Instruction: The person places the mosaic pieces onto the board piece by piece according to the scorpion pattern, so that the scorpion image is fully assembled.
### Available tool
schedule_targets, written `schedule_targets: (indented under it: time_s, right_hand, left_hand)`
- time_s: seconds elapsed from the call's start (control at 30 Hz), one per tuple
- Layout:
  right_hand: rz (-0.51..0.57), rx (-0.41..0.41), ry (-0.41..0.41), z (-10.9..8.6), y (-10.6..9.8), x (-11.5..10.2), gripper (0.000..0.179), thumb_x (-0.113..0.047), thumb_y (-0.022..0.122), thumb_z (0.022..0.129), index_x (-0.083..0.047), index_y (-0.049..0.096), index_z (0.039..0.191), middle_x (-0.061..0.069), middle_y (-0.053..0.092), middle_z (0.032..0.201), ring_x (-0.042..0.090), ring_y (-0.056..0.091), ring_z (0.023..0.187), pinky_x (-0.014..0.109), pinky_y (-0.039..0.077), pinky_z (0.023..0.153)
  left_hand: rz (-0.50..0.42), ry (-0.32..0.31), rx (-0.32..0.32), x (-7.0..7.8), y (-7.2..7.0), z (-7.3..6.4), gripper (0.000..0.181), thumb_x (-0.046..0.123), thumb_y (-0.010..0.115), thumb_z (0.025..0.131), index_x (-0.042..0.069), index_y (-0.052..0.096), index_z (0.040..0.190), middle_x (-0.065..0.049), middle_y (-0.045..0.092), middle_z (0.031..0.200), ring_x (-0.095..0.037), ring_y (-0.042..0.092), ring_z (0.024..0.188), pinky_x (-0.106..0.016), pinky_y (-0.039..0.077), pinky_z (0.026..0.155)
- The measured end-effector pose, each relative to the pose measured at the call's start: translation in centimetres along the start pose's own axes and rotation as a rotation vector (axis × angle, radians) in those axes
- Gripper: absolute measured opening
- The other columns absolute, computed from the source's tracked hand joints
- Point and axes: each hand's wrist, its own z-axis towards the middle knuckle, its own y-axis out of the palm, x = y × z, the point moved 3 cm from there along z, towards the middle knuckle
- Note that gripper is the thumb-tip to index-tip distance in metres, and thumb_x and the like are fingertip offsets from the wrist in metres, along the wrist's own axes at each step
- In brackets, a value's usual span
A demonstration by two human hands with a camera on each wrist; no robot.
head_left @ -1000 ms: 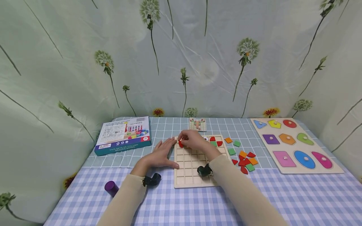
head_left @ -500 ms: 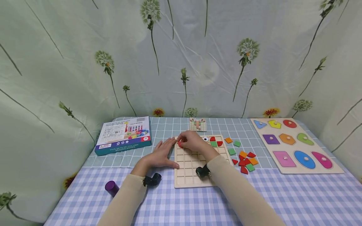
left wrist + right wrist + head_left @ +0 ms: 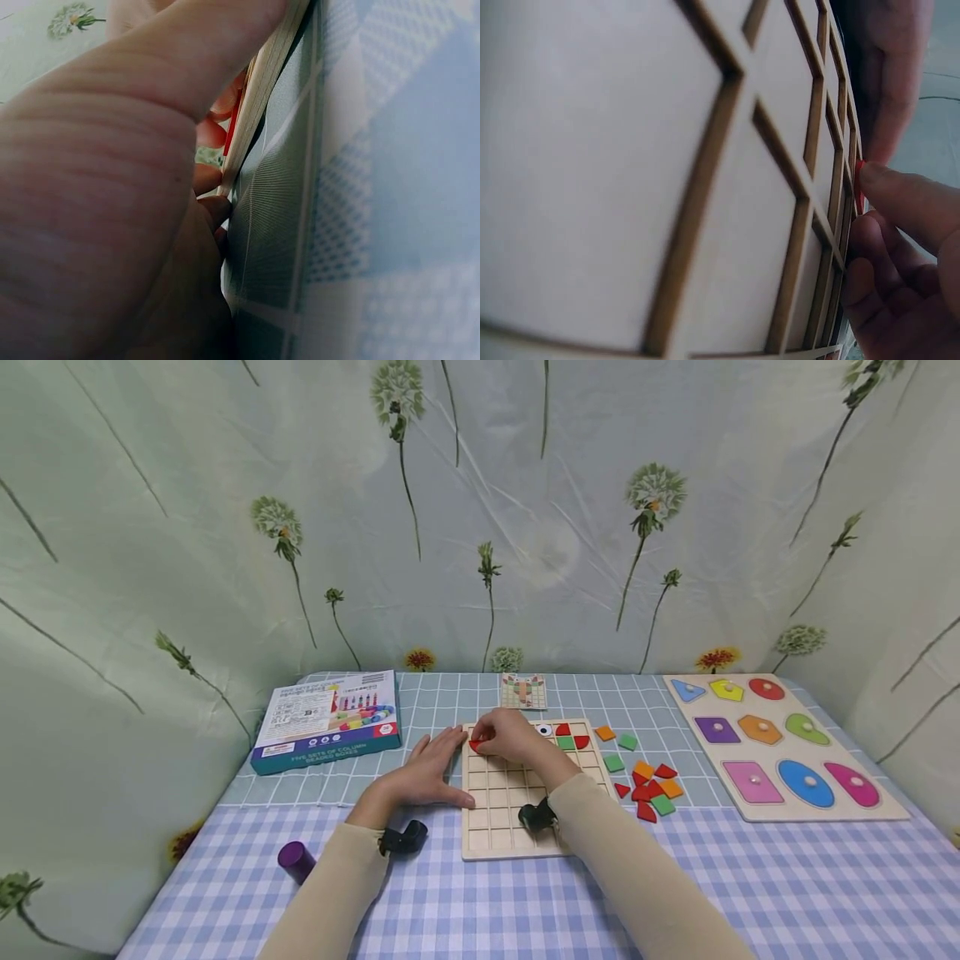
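Observation:
My left hand (image 3: 429, 772) lies with its fingers extended along the left edge of the wooden grid board (image 3: 491, 818), its thumb touching that edge. At the board's upper left corner, my right hand (image 3: 510, 735) pinches a red curved tile (image 3: 477, 747). The right wrist view has the thumb (image 3: 900, 196) on this red tile (image 3: 860, 180), the other fingers curled below it. Along the top rows sit an eye tile (image 3: 545, 730), red quarter-circle tiles (image 3: 582, 742) and a green square tile (image 3: 566, 743). The right hand hides part of the top rows.
Loose red, orange and green tiles (image 3: 662, 805) lie right of the board. Behind it is a pattern card (image 3: 523, 691). A boxed set (image 3: 330, 718) stands at left, a purple cylinder (image 3: 296, 862) by the left forearm, and a knobbed shape puzzle (image 3: 780, 747) at right.
The right hand and wrist have shifted slightly left and toward me, uncovering the eye tile more. The left hand stays in place.

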Motion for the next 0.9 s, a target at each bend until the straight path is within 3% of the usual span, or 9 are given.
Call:
schedule_targets:
  time_s: [0.33,0.47,0.7,0.9]
  right_hand:
    - [-0.037,0.025,0.001,-0.2,-0.3,0.0,0.011,-0.004,0.065,0.092,-0.009,0.073,0.097,0.003,0.068,0.088,0.014,0.056,0.079,0.03,0.051,0.076]
    - [-0.031,0.019,0.002,-0.7,-1.0,0.0,0.012,-0.01,0.063,0.096,-0.011,0.073,0.102,0.002,0.07,0.095,0.014,0.059,0.085,0.031,0.052,0.079]
    - [0.0,0.051,-0.031,-2.5,-3.2,-0.1,0.016,-0.017,0.064,0.098,-0.01,0.074,0.108,0.002,0.071,0.102,0.018,0.065,0.093,0.036,0.056,0.087]
    - [0.047,0.074,-0.011,-4.4,-4.8,1.1,0.018,-0.019,0.062,0.099,-0.01,0.072,0.111,0.004,0.071,0.107,0.017,0.062,0.089,0.034,0.054,0.08]
  left_hand:
    - [-0.005,-0.009,-0.001,0.1,0.0,-0.1,0.116,0.06,0.079,0.075,0.012,0.018,0.161,-0.008,0.013,0.17,-0.028,0.005,0.158,-0.057,-0.004,0.126]
    - [-0.007,-0.015,0.0,0.1,0.0,-0.1,0.117,0.061,0.079,0.074,0.013,0.018,0.161,-0.008,0.012,0.17,-0.028,0.005,0.158,-0.057,-0.004,0.126]
    - [-0.011,-0.017,-0.001,0.0,-0.1,-0.1,0.117,0.061,0.079,0.074,0.014,0.017,0.161,-0.008,0.012,0.17,-0.029,0.004,0.158,-0.058,-0.003,0.126]
    - [-0.004,-0.031,-0.007,-0.1,0.1,0.1,0.117,0.063,0.079,0.073,0.016,0.017,0.161,-0.006,0.011,0.17,-0.027,0.003,0.159,-0.055,-0.004,0.127]
